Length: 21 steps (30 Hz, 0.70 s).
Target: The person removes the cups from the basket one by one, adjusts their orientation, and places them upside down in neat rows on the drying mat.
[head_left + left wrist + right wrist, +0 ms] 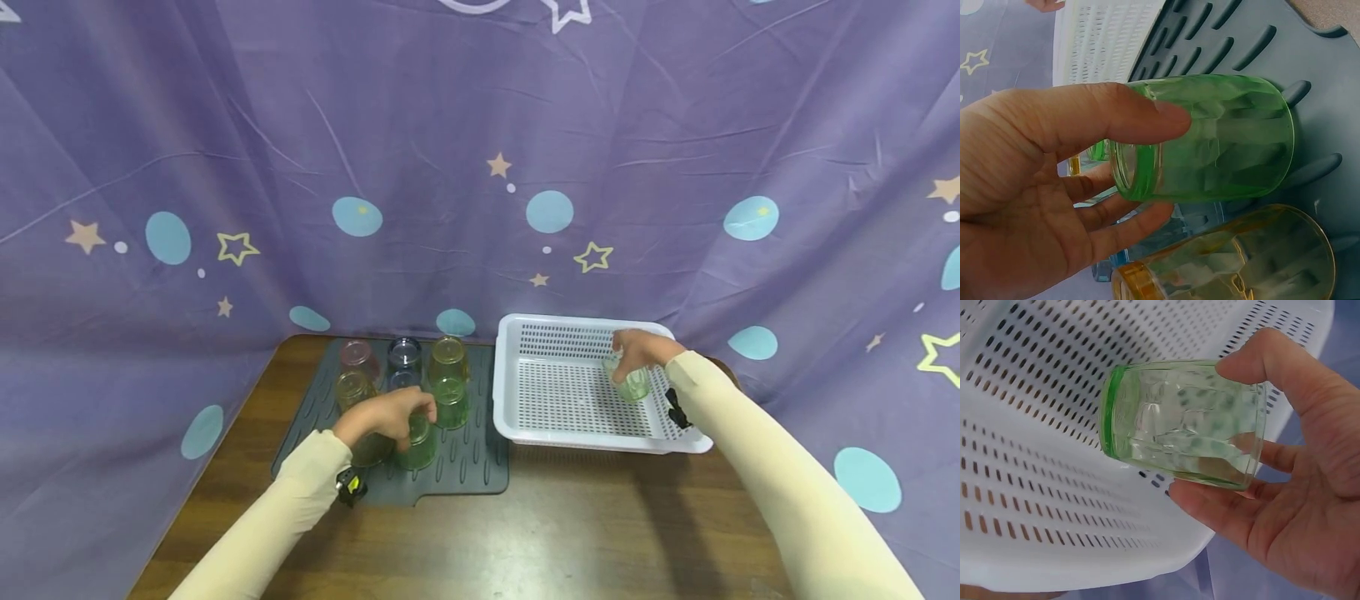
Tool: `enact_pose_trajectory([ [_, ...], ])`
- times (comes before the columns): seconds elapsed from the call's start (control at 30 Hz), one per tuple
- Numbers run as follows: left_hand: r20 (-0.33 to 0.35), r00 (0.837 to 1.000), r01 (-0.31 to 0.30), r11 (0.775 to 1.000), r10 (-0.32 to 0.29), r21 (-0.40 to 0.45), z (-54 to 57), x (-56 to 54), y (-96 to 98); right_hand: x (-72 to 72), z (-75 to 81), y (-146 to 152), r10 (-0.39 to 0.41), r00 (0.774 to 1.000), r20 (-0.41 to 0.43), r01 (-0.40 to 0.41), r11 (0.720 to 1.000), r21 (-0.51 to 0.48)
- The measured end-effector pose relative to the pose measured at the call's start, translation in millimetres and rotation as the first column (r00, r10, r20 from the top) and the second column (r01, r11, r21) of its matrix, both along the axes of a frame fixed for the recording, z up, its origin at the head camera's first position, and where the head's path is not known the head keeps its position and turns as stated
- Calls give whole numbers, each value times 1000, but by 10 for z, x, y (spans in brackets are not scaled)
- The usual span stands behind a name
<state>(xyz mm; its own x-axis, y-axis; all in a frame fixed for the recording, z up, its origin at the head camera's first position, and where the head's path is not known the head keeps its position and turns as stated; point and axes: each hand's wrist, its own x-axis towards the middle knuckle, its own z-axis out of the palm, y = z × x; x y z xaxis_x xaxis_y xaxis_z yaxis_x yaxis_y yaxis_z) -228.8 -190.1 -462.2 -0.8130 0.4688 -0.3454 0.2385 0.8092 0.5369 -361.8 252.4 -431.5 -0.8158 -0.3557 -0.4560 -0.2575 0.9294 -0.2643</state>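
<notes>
On the grey drying mat (pixel 472 467), my left hand (pixel 386 414) holds an upside-down green glass (pixel 1222 137) near its base. In the left wrist view the thumb lies along the near side, with the fingers partly hidden behind the glass. An amber glass (pixel 1241 262) stands beside it. Inside the white perforated basket (pixel 506 375), my right hand (pixel 641 354) grips a pale green glass (pixel 1179 422) near its rim. Thumb and fingers are on opposite sides, and the thick green base points down toward the basket floor.
Several more upturned glasses stand on the mat, including a pink glass (pixel 358 357), a dark blue glass (pixel 405 354), a yellow glass (pixel 448 354) and another green glass (pixel 451 404). The wooden table (pixel 525 533) borders a purple patterned curtain (pixel 450 125) behind.
</notes>
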Motion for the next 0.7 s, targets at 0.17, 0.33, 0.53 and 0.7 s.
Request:
enact_pose_trajectory([
  [0.17,16,1000,-24,1000,24,2,15,24,-2,-6,52,59,-32,999,13,34,983,-180],
  [0.33,3,1000,-21,1000,21,18,28,24,-2,53,180,100,-61,997,35,70,914,-401],
  [0.53,-1,1000,-13,998,13,69,58,-2,-15,103,297,175,-120,992,36,115,763,-636],
  [0.7,-37,999,38,995,-34,95,141,-8,-24,155,340,231,-175,981,79,174,637,-751],
])
